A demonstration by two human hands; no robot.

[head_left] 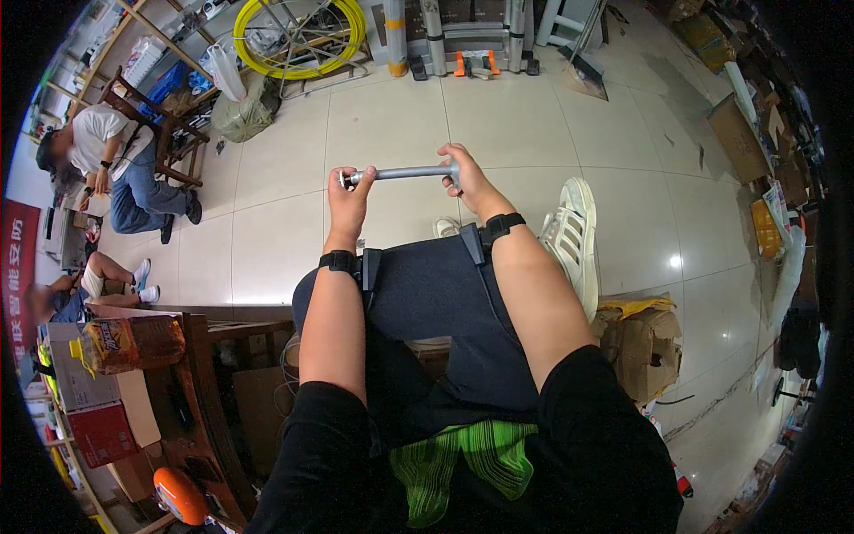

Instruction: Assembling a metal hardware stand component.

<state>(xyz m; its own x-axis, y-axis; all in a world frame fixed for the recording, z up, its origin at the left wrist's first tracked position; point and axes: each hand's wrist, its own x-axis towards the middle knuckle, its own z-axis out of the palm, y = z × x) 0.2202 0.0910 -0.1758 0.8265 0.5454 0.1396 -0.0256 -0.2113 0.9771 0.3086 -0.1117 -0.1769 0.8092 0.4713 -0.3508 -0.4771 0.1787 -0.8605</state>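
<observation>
Gripping one end each, the left hand (349,206) and right hand (473,185) hold the gray bar (405,173) out past the legs (418,276), over the floor (387,120), and it might drop and bang a shoe (583,236) if either grip goes loose.

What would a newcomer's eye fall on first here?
Probably the silver rod above the lap, its ends in the left hand and right hand. Next, the big yellow coil at the upper left, then the bright green patch at the bottom centre.
</observation>
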